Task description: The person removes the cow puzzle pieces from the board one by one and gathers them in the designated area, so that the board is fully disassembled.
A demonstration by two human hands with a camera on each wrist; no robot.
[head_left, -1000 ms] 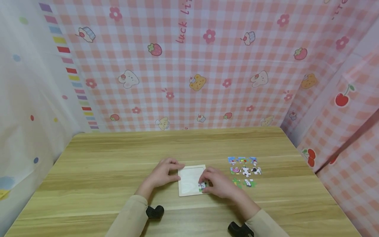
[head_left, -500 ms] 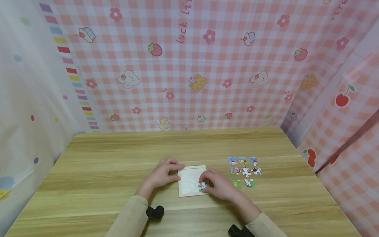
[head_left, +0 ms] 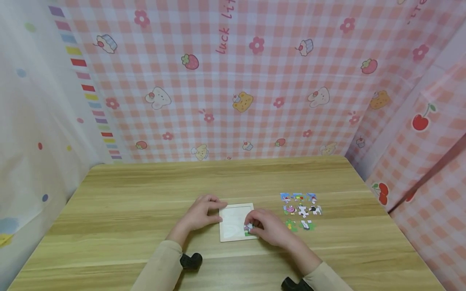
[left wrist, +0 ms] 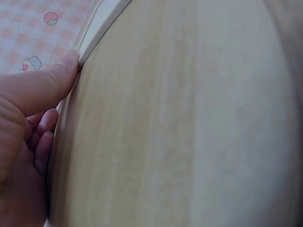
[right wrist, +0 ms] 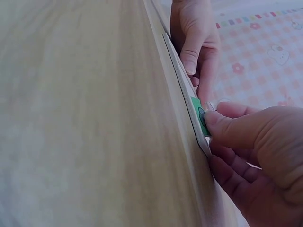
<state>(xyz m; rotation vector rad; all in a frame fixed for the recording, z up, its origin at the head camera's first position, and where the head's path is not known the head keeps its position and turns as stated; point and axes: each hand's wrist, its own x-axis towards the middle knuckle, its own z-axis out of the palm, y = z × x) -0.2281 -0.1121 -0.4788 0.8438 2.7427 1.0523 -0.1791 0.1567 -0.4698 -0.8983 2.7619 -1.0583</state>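
A square wooden puzzle tray [head_left: 232, 222] lies on the table, its pale recess facing up. My left hand [head_left: 198, 212] touches its left side, thumb [left wrist: 57, 80] against the edge and a forefinger by the far left corner. In the near right corner of the recess is a jigsaw piece [head_left: 248, 231] with green and white print. My right hand [head_left: 268, 228] pinches this piece between thumb and fingers; its green edge shows beside the thumb in the right wrist view. Whether the piece lies flat in the recess I cannot tell.
Several loose jigsaw pieces [head_left: 302, 210] lie in rows to the right of the tray, close beyond my right hand. The wooden table [head_left: 164, 182] ends at a pink checked curtain [head_left: 225, 101] behind. Black wrist mounts [head_left: 191, 261] sit at both sleeves.
My right thumb has shifted slightly at the jigsaw piece, and more of the piece's lower green part shows. The left hand and the loose pieces stay in place.
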